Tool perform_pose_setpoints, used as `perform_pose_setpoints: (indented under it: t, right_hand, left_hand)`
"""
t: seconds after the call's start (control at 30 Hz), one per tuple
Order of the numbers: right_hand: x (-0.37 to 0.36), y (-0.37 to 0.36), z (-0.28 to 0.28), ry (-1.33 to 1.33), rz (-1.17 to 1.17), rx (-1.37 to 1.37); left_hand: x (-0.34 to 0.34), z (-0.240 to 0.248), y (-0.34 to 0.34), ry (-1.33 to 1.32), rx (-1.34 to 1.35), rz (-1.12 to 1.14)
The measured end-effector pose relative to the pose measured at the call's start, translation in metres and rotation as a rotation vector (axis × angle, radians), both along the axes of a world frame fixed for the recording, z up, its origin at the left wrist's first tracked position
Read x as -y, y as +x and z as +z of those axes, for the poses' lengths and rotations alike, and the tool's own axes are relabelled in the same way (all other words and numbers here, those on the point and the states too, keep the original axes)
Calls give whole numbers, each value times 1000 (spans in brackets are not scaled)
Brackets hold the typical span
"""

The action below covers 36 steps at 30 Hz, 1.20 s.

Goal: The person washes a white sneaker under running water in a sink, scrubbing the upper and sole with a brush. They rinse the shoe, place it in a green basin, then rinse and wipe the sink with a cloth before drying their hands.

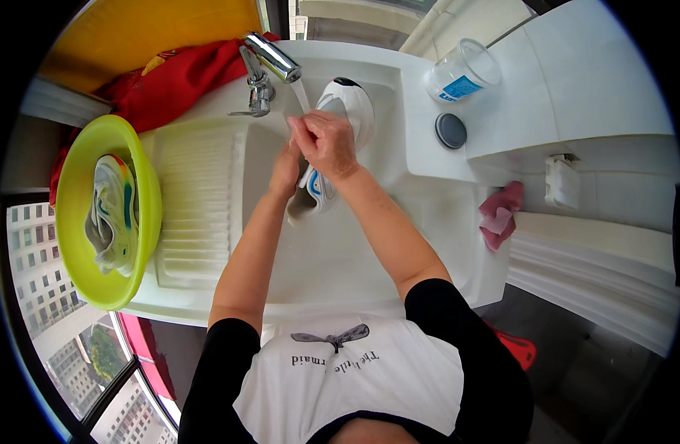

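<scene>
A white running shoe (361, 115) with blue and grey patches lies in the white sink basin, its toe toward the back and its opening toward me. My right hand (329, 144) is closed over the middle of the shoe, fingers curled against my left hand. Just to its left, my left hand (285, 169) is pressed up to the right one beside the shoe; its fingers are mostly covered. Whatever lies between the hands is hidden. From the chrome tap (275, 59), a stream of water (301, 95) runs down onto the fingers.
A yellow-green basin (151, 214) with another white shoe (116, 214) stands left of the ribbed washboard (196, 200). On the right ledge are a clear tub (466, 70), a dark round lid (451, 131) and a pink cloth (500, 214). Red fabric (181, 81) lies behind.
</scene>
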State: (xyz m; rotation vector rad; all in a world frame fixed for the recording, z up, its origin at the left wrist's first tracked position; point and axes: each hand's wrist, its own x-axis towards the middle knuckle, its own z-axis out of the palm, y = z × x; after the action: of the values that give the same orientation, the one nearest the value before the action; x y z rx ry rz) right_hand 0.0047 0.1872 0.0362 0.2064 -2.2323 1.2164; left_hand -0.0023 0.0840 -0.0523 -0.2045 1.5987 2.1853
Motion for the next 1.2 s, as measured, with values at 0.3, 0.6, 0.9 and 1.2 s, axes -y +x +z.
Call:
perform_pose_setpoints:
  t: [0.3,0.6,0.9,1.2]
  right_hand:
    - [-50,69,-86,-835,125,730]
    - [-35,59,-77,-908,-19,596]
    - [-7,60,-64,-680,-201,586]
    - [-1,78,-37,-381,-202,509]
  left_hand:
    - [-2,15,-23,46,74,-176]
    - [10,44,6,405,184,-141]
    - [-1,34,8,-810,-461,-17]
    - [-24,29,-12,-508,-374,175]
